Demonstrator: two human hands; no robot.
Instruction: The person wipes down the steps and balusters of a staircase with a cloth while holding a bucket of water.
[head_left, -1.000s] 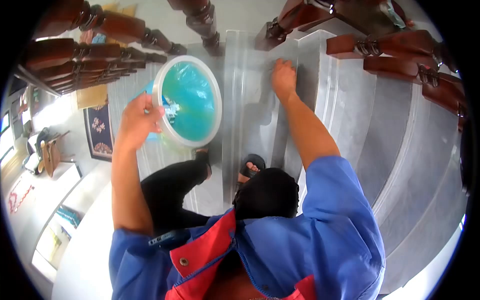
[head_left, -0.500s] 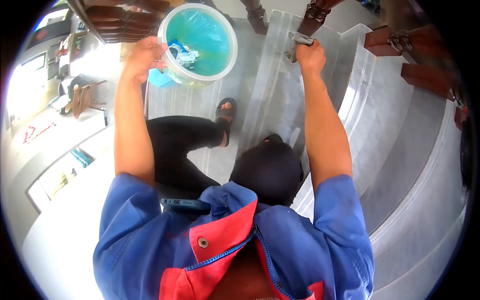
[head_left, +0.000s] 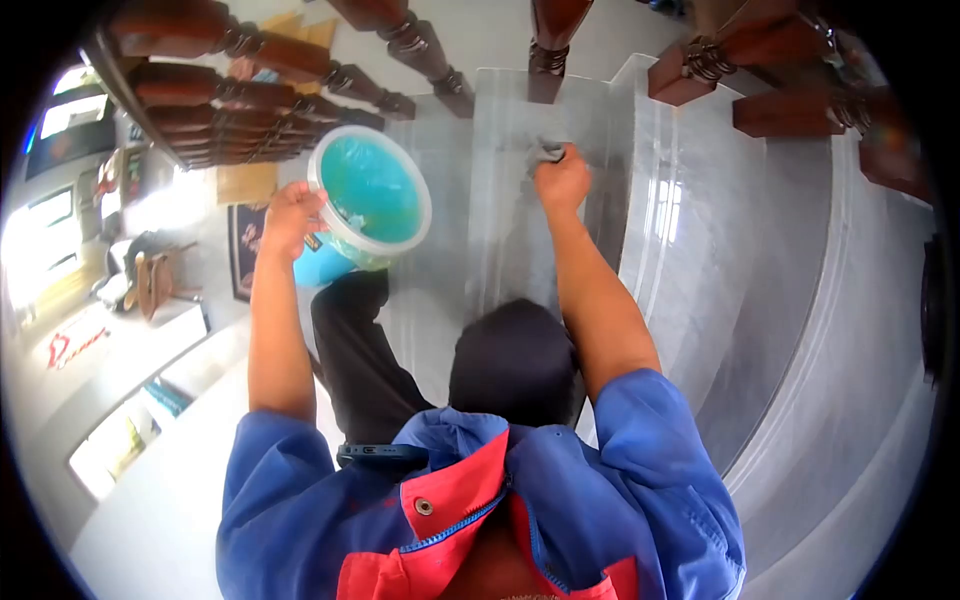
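Observation:
My left hand (head_left: 293,220) grips the left rim of a round bucket (head_left: 424,205), which is tilted toward me and has a blue-green liner inside. Something small and pale lies low in the bucket. Below the bucket's left side shows a light blue object (head_left: 322,262), partly hidden. My right hand (head_left: 563,183) is closed on a grey cloth (head_left: 545,152) and holds it against a grey stone step (head_left: 500,130), near the foot of a wooden baluster.
Dark wooden balusters (head_left: 548,55) line the top and upper left. More stone steps (head_left: 690,230) curve down the right side. My bent knee (head_left: 515,360) is below the right hand. A room with a wooden chair (head_left: 155,283) lies beyond at left.
The bucket and both hands sit lower in view, and the right hand with the cloth is farther left. The balusters show more fully, and the sandalled foot is no longer visible.

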